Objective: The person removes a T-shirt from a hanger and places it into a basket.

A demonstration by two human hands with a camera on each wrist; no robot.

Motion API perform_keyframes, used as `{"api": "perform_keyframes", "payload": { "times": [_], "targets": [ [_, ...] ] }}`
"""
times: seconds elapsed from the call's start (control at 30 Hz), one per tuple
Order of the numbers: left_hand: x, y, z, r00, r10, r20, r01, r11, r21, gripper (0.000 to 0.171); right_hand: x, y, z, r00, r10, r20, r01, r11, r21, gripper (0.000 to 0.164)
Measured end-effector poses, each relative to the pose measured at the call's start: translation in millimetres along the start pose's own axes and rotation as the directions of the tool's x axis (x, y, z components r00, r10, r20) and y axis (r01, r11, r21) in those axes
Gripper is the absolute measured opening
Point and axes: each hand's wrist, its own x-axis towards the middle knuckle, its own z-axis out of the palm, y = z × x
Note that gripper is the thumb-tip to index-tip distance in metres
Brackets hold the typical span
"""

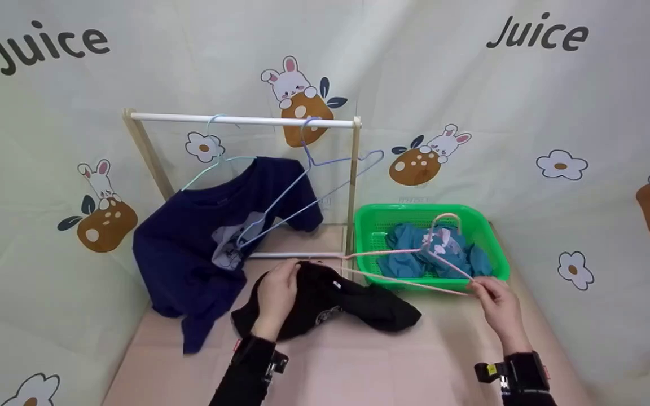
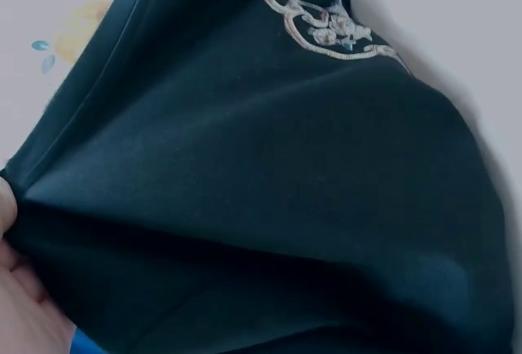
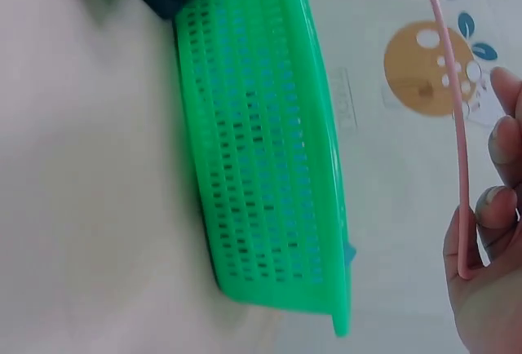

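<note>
My left hand (image 1: 277,293) grips the edge of a black T-shirt (image 1: 367,306), pulling its cloth up from the table. In the left wrist view the shirt (image 2: 245,142) is stretched out from the fingers, with a pale print near the top. Between thumb and fingers, my right hand (image 1: 499,307) pinches one end corner of a pink clothes hanger (image 1: 426,247). The hanger's far end reaches to the shirt near the left hand; whether it lies inside the neck opening is hard to tell. Close up, the right wrist view shows the pink hanger (image 3: 452,85) against the thumb.
A small clothes rack (image 1: 189,117) stands at the back left. From it hang a navy T-shirt (image 1: 189,237) on a light green hanger (image 1: 220,155) and a bare purple-blue hanger (image 1: 330,162). Behind the pink hanger, a green basket (image 1: 370,217) holds teal clothing (image 1: 407,262).
</note>
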Motion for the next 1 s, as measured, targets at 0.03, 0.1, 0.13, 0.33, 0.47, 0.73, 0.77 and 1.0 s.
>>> {"api": "perform_keyframes", "payload": {
  "times": [0.03, 0.1, 0.13, 0.33, 0.47, 0.73, 0.77, 1.0],
  "targets": [
    [-0.2, -0.7, 1.3, 1.000, -0.019, 0.007, 0.019, 1.000, 0.006, 0.010, -1, 0, -3, 1.000, 0.025, -0.008, -0.025, 1.000, 0.008, 0.008],
    [-0.6, -0.8, 3.9, 0.998, -0.055, 0.038, 0.055, 0.998, 0.015, 0.011, -2, 1, -6, 0.998, 0.061, -0.020, -0.060, 0.998, 0.024, 0.008],
    [-0.8, -0.7, 5.4, 0.996, -0.071, 0.062, 0.070, 0.997, 0.016, 0.012, -3, 1, -6, 0.997, 0.072, -0.023, -0.072, 0.997, 0.026, 0.008],
    [-0.9, 4.4, 9.2, 0.975, -0.137, 0.176, 0.146, 0.989, -0.038, 0.041, -4, -1, 0, 0.998, 0.063, 0.001, -0.063, 0.998, -0.006, 0.007],
    [-0.7, 7.4, 6.7, 0.980, -0.107, 0.169, 0.124, 0.987, -0.098, 0.058, -4, -2, 8, 1.000, 0.009, 0.017, -0.008, 1.000, -0.022, 0.008],
    [-1.2, 5.4, 1.7, 0.989, 0.063, 0.133, -0.049, 0.993, -0.104, 0.048, -3, -7, 20, 0.992, -0.119, 0.046, 0.121, 0.992, -0.038, 0.010],
    [-1.6, 4.7, 1.3, 0.988, 0.082, 0.131, -0.069, 0.992, -0.101, 0.043, -2, -8, 22, 0.990, -0.131, 0.048, 0.133, 0.990, -0.040, 0.011],
    [-4.3, 3.7, -5.1, 0.973, 0.131, 0.188, -0.103, 0.983, -0.151, 0.009, 4, -17, 31, 0.972, -0.230, 0.056, 0.231, 0.973, -0.019, 0.013]
  ]
}}
